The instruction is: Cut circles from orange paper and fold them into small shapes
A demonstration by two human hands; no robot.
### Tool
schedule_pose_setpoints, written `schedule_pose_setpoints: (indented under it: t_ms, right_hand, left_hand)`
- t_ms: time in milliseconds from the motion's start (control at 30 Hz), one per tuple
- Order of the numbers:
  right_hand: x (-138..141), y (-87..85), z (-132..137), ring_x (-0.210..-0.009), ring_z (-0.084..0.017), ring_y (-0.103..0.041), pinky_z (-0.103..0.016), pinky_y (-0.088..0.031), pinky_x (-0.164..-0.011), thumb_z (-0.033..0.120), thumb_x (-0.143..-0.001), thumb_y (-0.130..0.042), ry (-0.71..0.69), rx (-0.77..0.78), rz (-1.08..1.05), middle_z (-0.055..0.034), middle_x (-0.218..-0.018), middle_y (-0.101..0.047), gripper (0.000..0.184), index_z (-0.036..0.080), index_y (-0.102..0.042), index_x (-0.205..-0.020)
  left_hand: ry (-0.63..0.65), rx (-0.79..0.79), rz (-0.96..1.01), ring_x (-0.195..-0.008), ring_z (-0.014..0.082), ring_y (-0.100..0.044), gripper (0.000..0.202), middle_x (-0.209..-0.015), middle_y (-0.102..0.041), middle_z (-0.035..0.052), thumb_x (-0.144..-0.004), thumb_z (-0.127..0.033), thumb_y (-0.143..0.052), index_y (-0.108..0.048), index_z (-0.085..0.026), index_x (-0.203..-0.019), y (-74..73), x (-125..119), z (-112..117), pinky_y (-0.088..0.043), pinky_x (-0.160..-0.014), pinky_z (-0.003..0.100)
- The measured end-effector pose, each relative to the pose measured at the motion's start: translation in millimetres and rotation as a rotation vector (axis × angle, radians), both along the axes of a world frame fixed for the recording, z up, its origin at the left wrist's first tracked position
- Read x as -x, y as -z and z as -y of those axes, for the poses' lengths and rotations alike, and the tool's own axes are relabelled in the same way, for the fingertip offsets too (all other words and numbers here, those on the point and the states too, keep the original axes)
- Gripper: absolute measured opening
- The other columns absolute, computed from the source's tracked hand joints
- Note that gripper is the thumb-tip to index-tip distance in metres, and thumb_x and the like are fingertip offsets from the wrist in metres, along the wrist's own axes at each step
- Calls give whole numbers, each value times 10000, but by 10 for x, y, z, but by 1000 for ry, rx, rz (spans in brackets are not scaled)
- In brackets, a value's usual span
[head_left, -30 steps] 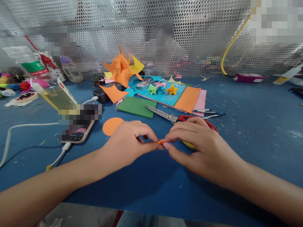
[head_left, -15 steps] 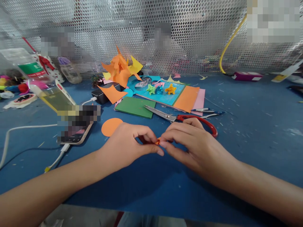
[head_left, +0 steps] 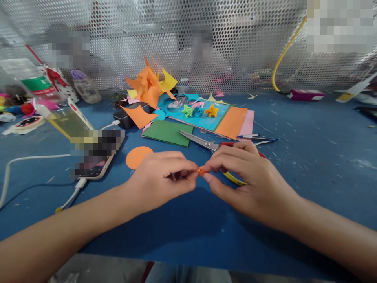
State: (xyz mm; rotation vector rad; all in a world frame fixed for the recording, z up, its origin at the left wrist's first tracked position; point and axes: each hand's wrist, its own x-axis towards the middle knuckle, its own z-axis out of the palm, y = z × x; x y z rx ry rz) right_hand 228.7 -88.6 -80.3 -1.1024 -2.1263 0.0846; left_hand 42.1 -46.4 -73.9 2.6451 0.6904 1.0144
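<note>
Paper scrap (head_left: 201, 170), small and orange, pinched between left hand (head_left: 160, 179) and right hand (head_left: 244, 177), both closed on it just above the blue counter (head_left: 309, 157). Just behind, scissors (head_left: 200, 141) and orange circle (head_left: 137, 156). Farther back, green sheet (head_left: 167, 132), orange paper heap (head_left: 149, 84).

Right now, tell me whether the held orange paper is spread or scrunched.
Scrunched: the orange paper is a small wad pinched between the left hand and right hand.

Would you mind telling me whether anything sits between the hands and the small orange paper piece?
Nothing visible does: the left hand and right hand both pinch the orange paper piece directly.
</note>
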Motion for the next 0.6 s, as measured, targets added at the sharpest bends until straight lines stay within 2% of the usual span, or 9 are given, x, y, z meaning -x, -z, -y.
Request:
schedule_pose_setpoints:
  t_ms: [133,333,400,467,600]
  right_hand:
    - [-10,1,13,-685,-107,-558,-318,-322,-767,141,-805,-563,-5,-61,47,32,-743,-623,52,187,-583,-790]
    - [-10,1,5,-739,-117,-572,-324,-318,-757,175,-878,-491,-99,-135,146,28,-800,-637,84,202,-559,-838]
    - [-11,-10,12,-761,-126,-578,-330,-338,-772,158,-855,-518,-103,-147,104,23,-814,-637,57,209,-540,-863]
    - [-18,-18,26,-812,-154,-583,-341,-376,-789,143,-822,-531,-80,-136,7,2,-845,-634,114,221,-515,-904]
    - [-37,-3,48,-867,-179,-583,-327,-464,-767,139,-795,-510,-79,-30,-213,-31,-907,-601,187,229,-469,-954]
  left_hand:
    - [28,68,16,-504,38,-478,31,-572,-560,-24,-728,-106,-647,-661,-117,-703,-12,1,1,-401,-487,123]
    - [70,117,0,-525,50,-516,75,-596,-578,-28,-726,-90,-646,-634,-139,-670,-18,25,4,-426,-495,134]
    - [78,92,30,-548,53,-536,63,-638,-613,-18,-737,-96,-644,-632,-145,-699,-13,34,4,-447,-513,133]
    - [91,70,94,-584,59,-560,52,-687,-644,-5,-748,-102,-644,-634,-153,-753,-6,39,-1,-470,-537,139]
    - [100,59,214,-622,79,-590,105,-721,-659,7,-746,-102,-655,-631,-175,-819,-4,37,-11,-496,-543,166]
